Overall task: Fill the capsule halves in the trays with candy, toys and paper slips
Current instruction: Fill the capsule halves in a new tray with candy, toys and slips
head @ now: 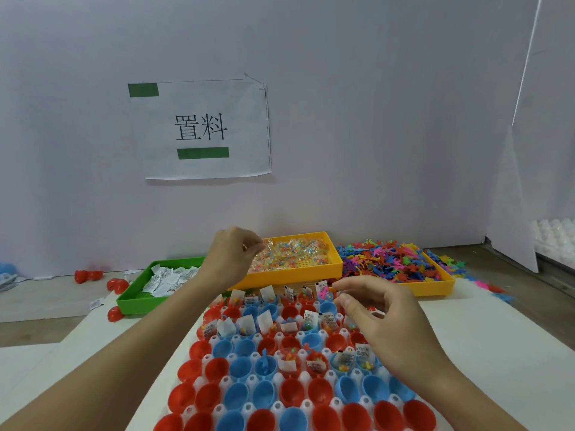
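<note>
Two hands: left (231,259) pinches a candy packet (267,244), right (382,312) loosely curled, empty.

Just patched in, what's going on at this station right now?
A person is filling red and blue capsule halves set in a white tray. The left hand pinches a clear candy packet at the yellow candy tray. The right hand hovers over the far rows with nothing visible in it. The far rows already hold candy, toys and slips; the nearest rows are empty.
</note>
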The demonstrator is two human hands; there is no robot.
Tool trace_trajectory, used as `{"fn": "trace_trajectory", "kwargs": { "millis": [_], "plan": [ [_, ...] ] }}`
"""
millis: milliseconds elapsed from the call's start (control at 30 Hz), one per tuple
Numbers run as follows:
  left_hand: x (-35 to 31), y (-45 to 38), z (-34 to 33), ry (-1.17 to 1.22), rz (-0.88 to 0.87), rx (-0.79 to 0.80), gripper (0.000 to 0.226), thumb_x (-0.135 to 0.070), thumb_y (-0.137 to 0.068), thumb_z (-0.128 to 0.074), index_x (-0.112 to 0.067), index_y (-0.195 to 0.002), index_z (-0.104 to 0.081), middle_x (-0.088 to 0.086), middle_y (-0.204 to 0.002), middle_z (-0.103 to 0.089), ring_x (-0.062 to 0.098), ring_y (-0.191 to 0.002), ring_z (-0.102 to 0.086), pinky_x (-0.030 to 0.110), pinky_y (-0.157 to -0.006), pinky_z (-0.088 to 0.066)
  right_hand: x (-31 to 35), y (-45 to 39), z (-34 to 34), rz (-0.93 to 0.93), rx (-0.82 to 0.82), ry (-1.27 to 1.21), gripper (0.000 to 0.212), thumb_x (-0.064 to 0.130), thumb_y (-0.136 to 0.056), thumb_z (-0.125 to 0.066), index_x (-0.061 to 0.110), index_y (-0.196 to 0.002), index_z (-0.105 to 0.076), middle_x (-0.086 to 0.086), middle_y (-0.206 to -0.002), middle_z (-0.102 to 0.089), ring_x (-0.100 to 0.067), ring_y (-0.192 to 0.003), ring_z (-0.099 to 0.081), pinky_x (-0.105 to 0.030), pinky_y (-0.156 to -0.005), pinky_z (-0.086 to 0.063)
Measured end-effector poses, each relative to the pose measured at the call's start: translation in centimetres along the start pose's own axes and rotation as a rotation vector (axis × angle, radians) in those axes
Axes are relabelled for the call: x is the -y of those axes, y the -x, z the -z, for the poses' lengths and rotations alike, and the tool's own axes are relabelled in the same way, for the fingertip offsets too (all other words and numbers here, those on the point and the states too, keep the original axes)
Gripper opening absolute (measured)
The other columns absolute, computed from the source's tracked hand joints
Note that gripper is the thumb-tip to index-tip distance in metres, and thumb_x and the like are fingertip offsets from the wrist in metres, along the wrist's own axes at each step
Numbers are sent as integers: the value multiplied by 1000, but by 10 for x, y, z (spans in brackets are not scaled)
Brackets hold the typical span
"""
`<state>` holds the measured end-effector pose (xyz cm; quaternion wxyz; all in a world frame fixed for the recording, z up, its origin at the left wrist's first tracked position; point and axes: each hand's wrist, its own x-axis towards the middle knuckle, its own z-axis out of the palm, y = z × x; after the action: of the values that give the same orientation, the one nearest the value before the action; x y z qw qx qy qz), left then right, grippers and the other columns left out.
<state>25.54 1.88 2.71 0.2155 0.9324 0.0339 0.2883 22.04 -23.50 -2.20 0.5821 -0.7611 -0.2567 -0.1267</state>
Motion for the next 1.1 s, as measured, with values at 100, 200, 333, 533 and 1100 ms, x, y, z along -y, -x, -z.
{"fn": "trace_trajectory", "kwargs": {
  "millis": [100, 200, 333, 533, 1100],
  "plan": [
    [-12, 12, 6, 169, 30, -97, 14, -15, -95, -64, -9, -98, -76, 3, -84, -74, 14, -72, -67, 27, -71, -57, 1, 0, 0, -6, 15, 8, 17, 18, -92, -69, 33, -97, -74, 25, -90, -72, 4, -91, -67, -8, -76, -51],
    [-29, 38, 14, 398, 48, -27, 10, -12, -93, -65, -14, -90, -74, 0, -71, -72, 11, -63, -68, 20, -62, -57, 4, 1, 0, -14, 42, 1, 16, 19, -92, -68, 34, -98, -74, 25, -92, -72, 4, -93, -67, -9, -78, -52],
    [-52, 75, 20, 722, 29, 178, 10, -4, -90, -66, -12, -88, -73, 7, -70, -74, 20, -66, -72, 22, -63, -57, 10, 3, -2, -29, 101, -39, 16, 30, -89, -70, 35, -103, -72, 23, -96, -73, 3, -95, -67, -16, -81, -55],
    [-65, 94, 21, 781, -9, 357, 8, -8, -90, -69, -16, -89, -70, 6, -74, -76, 22, -71, -74, 28, -67, -60, 18, 7, -5, -22, 129, -116, 12, 17, -85, -73, 27, -92, -76, 11, -85, -76, -7, -82, -73, -24, -75, -60],
    [-32, 77, 63, 563, -93, 503, 12, 0, -90, -66, -9, -93, -73, 9, -80, -76, 24, -73, -74, 27, -69, -60, 17, 8, -7, -59, 117, -182, 18, 10, -86, -73, 27, -87, -76, 4, -82, -76, -13, -77, -73, -25, -73, -60]
  ]
}}
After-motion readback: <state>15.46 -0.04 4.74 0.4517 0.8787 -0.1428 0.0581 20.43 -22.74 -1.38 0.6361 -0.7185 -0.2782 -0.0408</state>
